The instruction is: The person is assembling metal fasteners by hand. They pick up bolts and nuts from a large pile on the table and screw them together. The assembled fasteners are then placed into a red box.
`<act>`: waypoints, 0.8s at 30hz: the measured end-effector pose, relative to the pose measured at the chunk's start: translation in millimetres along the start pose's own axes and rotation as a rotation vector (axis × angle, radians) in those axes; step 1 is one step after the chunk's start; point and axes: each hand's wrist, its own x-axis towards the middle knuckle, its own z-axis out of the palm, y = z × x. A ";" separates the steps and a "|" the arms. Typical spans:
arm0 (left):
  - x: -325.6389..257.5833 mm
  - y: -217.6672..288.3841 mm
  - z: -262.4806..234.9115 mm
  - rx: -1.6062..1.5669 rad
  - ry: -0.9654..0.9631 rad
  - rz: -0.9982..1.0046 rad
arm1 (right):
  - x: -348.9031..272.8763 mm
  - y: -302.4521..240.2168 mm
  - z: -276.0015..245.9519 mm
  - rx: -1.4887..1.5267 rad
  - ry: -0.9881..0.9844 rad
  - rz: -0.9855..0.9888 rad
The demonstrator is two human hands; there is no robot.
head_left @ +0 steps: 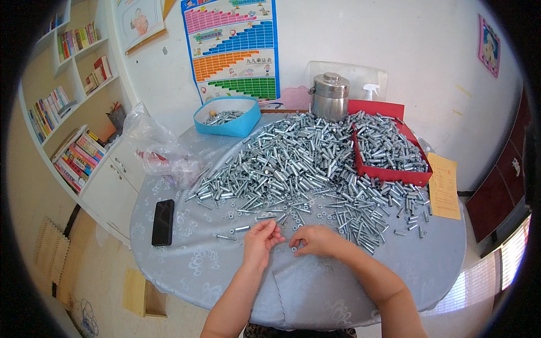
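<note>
My left hand is closed in a pinch, with a silver metal bolt sticking out to the left at its fingertips. Just to its right, my right hand curls thumb and fingers together at a small hex nut. Both hands are low over the near side of the grey tablecloth. Left of my left hand lie two loose bolts with sleeves, one being a metal sleeve anchor. Beyond the hands spreads a big heap of metal sleeves and bolts, with scattered nuts along its near edge.
A red box full of metal sleeves stands at the right, beside a yellow paper. A blue fabric box with metal parts and a steel canister stand behind. At the left are a black phone and a clear plastic bag.
</note>
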 end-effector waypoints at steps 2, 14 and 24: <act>0.4 -1.5 -0.6 0.005 -0.011 -0.008 | 1.9 3.3 3.5 -0.007 0.017 0.000; -0.8 -6.4 1.5 0.122 -0.052 -0.038 | 3.8 9.9 -20.3 0.460 0.584 -0.053; -4.0 -4.5 5.8 0.210 -0.062 -0.053 | 0.7 9.5 -23.5 0.368 0.460 -0.005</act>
